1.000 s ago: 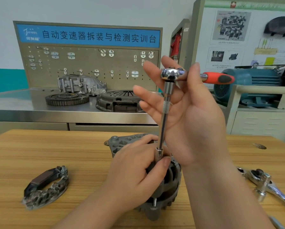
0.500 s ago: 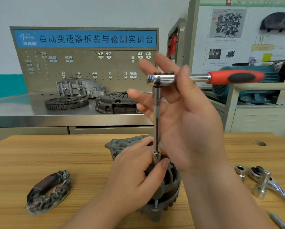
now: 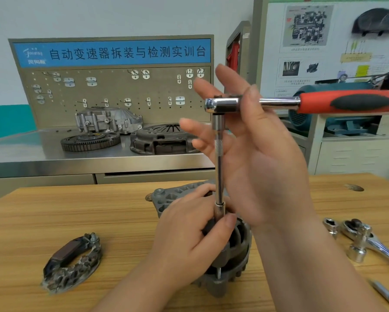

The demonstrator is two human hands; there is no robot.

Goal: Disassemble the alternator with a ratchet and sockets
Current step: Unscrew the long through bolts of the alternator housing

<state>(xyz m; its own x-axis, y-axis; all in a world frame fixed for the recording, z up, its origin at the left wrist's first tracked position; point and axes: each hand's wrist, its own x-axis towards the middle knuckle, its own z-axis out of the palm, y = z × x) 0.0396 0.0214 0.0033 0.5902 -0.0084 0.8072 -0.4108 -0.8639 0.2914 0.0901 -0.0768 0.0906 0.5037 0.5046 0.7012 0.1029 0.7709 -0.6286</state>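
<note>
**STEP IN HAND (est.):** loosening a through-bolt on the housing.

**Position:** the alternator (image 3: 240, 248) stands on end at lower centre of frame, on the wooden table (image 3: 54, 212). The socket (image 3: 219, 209) sits down at the top of the unit. The fastener itself is hidden by the L thumb. The ext. bar (image 3: 218, 167) rises vertical from the socket to the ratchet (image 3: 222, 105) head at centre frame. The red/black handle runs horiz. to the right edge.

**Hands:**
- L hand (image 3: 189, 239): wrapped round the alternator body, thumb pressed beside the socket, steadying both.
- R hand (image 3: 263, 167): released, fingers spread straight behind the ratchet head, thumb laid across the neck. No closed grip on the handle.

**Next move (est.):**
1. R hand must take a proper grip, either on the handle for a swing or on the head/bar for finger-spinning if the bolt is already free.
2. Keep the bar vertical, as tilt may slip the socket off.
3. L hand must resist housing rotation.

**Also on table:**
- Rectifier assy (image 3: 72, 260), lower left, well apart from the unit.
- Second ratchet (image 3: 364, 239), lower right.
- Loose socket (image 3: 329, 224), just beside the second ratchet.
</note>
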